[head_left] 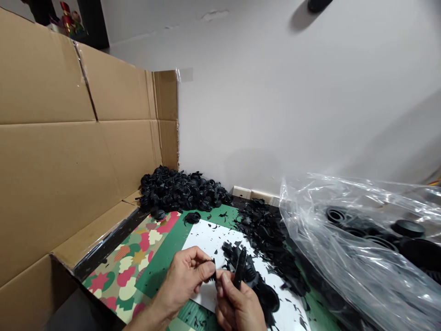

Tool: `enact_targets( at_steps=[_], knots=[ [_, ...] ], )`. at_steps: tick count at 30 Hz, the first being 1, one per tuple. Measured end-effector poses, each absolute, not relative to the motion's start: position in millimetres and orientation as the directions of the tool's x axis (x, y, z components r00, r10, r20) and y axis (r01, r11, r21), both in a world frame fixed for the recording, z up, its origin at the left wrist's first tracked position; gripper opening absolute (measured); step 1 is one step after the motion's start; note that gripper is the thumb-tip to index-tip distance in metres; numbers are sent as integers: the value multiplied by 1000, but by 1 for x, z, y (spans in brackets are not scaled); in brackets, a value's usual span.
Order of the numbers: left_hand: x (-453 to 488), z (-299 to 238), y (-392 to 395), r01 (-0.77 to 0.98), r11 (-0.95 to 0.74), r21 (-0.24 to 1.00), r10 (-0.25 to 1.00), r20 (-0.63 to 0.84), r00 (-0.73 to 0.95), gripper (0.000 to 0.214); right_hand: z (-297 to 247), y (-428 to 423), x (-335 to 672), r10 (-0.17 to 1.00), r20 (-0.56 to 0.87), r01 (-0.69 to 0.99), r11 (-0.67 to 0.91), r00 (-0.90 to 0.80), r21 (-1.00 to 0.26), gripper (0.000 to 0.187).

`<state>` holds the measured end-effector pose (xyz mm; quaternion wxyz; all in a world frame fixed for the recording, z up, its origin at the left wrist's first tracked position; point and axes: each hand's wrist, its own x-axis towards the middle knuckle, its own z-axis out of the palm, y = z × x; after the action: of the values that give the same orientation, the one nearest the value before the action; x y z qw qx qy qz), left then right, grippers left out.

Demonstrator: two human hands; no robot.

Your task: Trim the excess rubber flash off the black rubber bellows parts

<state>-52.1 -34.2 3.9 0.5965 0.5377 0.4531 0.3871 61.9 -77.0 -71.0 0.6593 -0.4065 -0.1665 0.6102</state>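
My left hand (pixel 188 273) is closed, thumb and fingers pinching a small black ribbed rubber part (pixel 213 272) that shows edge-on. Close beside it, the fingertips of my right hand (pixel 239 303) meet the same part. A slim black tool (pixel 240 266) juts up out of my right hand; its kind is hard to make out. Beneath both hands lies a white sheet (pixel 201 236), strewn with black scraps. Just past my right hand, a small heap of black rubber parts (pixel 263 287) rests on that sheet.
A large pile of black rubber parts (pixel 179 191) sits against the wall by a cardboard screen (pixel 117 92). Black trimmings (pixel 265 234) form a long heap right of the sheet. A clear plastic bag (pixel 344 257) with black round parts fills the right. Patterned paper (pixel 124 266) lies left.
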Motion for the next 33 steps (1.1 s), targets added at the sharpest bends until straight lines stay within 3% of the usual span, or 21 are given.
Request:
enact_targets(
  at_steps=[4, 9, 14, 19, 33],
  knots=[
    [-58, 1, -38, 53, -120, 991, 950, 99, 295, 24, -58, -80, 65, 941, -253, -633, -56, 226, -772, 43],
    [-61, 3, -41, 219, -299, 929, 926, 227, 300, 20, -54, -81, 63, 935, -229, -546, -47, 271, -837, 46],
    [-61, 0, -40, 221, -282, 934, 933, 214, 288, 24, -57, -82, 64, 930, -176, -449, -14, 322, -893, 44],
    [-62, -8, -35, 79, -229, 970, 942, 200, 268, 26, -63, -84, 65, 910, -150, -448, 44, 387, -893, 42],
    [-55, -4, -32, 69, -245, 967, 939, 219, 265, 24, -64, -82, 72, 897, -153, -446, 54, 414, -893, 41]
  ],
)
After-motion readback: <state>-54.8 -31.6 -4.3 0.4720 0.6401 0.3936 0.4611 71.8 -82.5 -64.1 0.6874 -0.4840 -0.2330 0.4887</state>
